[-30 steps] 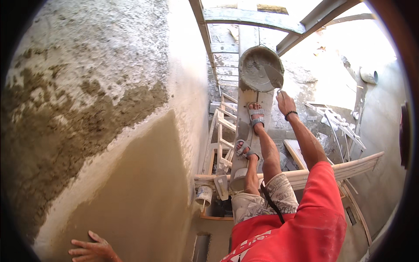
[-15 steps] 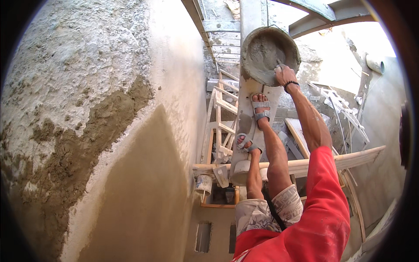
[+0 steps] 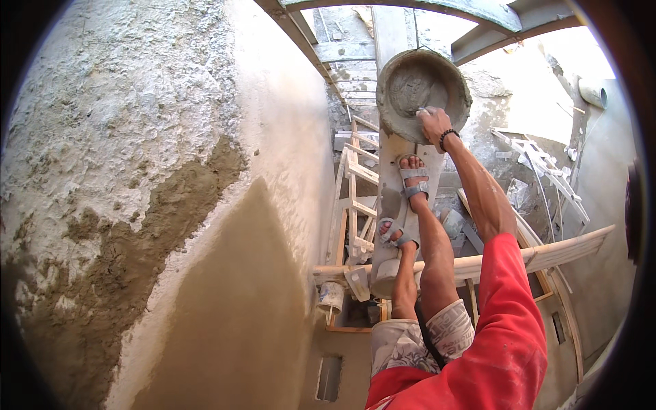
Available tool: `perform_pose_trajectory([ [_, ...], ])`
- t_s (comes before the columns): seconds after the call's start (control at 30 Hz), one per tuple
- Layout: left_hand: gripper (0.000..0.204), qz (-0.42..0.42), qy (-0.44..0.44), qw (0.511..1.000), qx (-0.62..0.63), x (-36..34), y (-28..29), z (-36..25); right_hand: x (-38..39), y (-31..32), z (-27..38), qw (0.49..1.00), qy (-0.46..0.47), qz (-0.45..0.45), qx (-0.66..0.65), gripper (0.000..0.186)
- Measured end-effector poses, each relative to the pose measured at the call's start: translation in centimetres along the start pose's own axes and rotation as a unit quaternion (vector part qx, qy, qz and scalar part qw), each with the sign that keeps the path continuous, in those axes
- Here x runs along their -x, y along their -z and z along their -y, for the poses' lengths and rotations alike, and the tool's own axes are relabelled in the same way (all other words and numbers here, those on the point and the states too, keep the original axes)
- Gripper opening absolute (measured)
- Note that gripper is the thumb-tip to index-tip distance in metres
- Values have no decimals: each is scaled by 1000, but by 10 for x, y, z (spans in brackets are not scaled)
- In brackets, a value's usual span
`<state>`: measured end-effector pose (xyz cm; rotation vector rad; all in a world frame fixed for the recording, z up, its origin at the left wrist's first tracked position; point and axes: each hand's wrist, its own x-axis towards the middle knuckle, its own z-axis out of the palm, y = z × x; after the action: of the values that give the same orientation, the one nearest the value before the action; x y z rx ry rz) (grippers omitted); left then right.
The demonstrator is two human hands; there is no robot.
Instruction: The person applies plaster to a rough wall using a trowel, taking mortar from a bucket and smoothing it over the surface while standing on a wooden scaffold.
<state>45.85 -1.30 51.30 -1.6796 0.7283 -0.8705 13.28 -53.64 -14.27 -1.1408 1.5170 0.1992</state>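
Now, beside a half-smoothed wall [image 3: 212,307], a mortar bucket [image 3: 394,121] is set on a plank [image 3: 388,195] crossed by poles [image 3: 560,251]; the bucket's near rim is overlapped by the curled right hand [image 3: 434,127], whose hold can't be told; the left hand is unseen.

At the lower right of the frame we see a red top [image 3: 492,342], its sleeve [image 3: 509,273] ending near the elbow. At lower centre we see pale shorts [image 3: 398,342] with grey print and 1 black strap [image 3: 428,336]. Above are 2 grey sandals [image 3: 414,173]; higher, 1 black beaded bracelet [image 3: 445,135].
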Motion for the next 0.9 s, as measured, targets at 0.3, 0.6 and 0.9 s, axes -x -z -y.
perform_pose_trajectory([
  [0.3, 82, 50, 1, 999, -13, 2, 6, 3, 13, -1, -24, 996, 47, 23, -76, 27],
  [0.6, 85, 39, 14, 999, -6, 5, 9, 4, 43, 3, -53, 959, 138, -3, -246, 21],
  [0.9, 75, -33, 29, 999, 11, 12, -28, 14, 104, -4, -45, 942, 137, -84, -294, 19],
])
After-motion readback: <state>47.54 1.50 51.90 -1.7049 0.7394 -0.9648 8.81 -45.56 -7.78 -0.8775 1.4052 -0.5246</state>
